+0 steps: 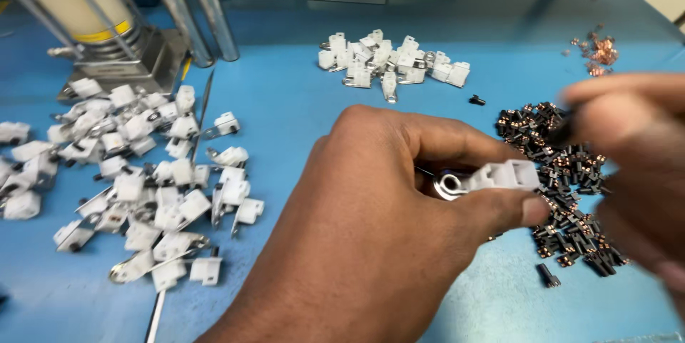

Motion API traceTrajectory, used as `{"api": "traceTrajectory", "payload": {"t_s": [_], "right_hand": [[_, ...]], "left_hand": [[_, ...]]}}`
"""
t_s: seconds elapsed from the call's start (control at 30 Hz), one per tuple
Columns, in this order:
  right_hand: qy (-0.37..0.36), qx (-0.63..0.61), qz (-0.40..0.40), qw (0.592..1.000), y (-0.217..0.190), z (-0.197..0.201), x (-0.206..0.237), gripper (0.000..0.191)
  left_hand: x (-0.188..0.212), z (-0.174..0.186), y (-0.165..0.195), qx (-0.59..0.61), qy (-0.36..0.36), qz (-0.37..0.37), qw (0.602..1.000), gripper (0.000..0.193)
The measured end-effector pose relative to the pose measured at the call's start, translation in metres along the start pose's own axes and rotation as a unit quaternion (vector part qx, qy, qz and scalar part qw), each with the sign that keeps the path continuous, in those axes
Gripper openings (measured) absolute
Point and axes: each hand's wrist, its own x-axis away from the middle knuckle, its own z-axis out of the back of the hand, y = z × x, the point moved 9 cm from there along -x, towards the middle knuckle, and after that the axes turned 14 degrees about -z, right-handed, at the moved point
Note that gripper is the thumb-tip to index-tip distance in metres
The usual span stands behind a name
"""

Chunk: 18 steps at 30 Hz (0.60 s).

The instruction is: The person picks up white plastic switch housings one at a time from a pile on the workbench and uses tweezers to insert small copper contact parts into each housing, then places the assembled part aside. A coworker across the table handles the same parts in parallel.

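The left hand [371,236] pinches a white housing [503,175] between thumb and forefinger, its metal ring terminal [449,186] showing just inside the curl of the fingers. The housing is held above the blue bench [300,114], its open end turned toward the right hand [635,164]. That hand is blurred with motion; its fingertips look closed on something small and dark, but what exactly it grips cannot be told.

Just under the right hand lies a heap of black clips [564,186] with copper-coloured bits in them. To the left is a big scatter of white housings [135,172], and a smaller heap [392,61] farther back (a few copper scraps [598,50] sit beyond the clips).

The step in hand looks like fitting a small part into the housing. The next move would call for lining the piece up squarely with the opening while the left hand keeps the housing steady.
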Motion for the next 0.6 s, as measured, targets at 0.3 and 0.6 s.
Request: {"api": "traceTrajectory", "payload": {"t_s": [0.3, 0.6], "right_hand": [[-0.099, 0.054, 0.008, 0.994, -0.016, -0.059, 0.060, 0.026], [-0.200, -0.127, -0.010, 0.972, -0.030, -0.103, 0.087, 0.025]], "left_hand": [[0.066, 0.055, 0.001, -0.028, 0.040, 0.034, 0.998, 0.027], [0.111, 0.091, -0.028, -0.040, 0.038, 0.154, 0.987, 0.032]]}}
